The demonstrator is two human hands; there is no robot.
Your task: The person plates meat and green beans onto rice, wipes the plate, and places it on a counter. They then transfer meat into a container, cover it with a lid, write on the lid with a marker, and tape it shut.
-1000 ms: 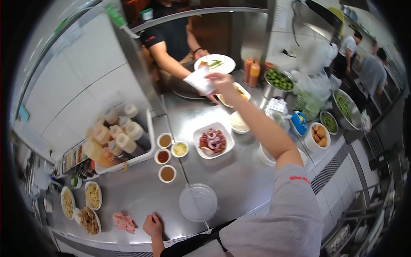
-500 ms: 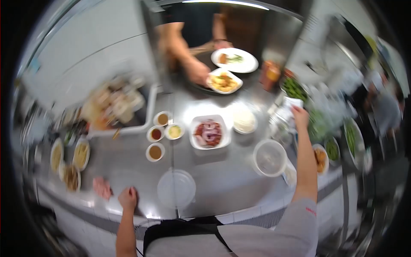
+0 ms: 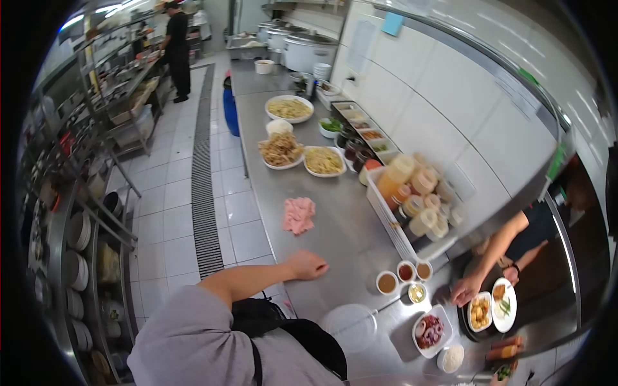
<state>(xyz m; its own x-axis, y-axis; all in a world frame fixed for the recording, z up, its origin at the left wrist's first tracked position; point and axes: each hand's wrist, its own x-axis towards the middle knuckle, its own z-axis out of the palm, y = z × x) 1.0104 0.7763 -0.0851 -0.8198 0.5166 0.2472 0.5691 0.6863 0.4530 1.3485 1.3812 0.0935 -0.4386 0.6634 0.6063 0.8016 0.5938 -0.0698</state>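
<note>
My left hand [image 3: 307,265] rests on the steel counter [image 3: 335,244] near its edge, fingers curled in; whether it holds anything is hidden. Just beyond it lies a crumpled pink cloth [image 3: 299,215]. To its right are small cups of sauce [image 3: 387,283], a round clear lid [image 3: 349,327], a white square bowl of reddish meat and onion [image 3: 430,330] and a bowl of white rice or grain [image 3: 450,358]. My right hand is outside the view.
Noodle plates [image 3: 324,161] and a bin of squeeze bottles [image 3: 412,193] stand along the counter. Across the pass, a person's hand [image 3: 467,291] is beside dishes on a black tray. Another person [image 3: 177,51] stands far down the aisle. Plate shelves [image 3: 78,270] line the left.
The view has swung to the left, bringing in the aisle and the far counter. My right hand has left view. The other person's hand has let go of the square dish.
</note>
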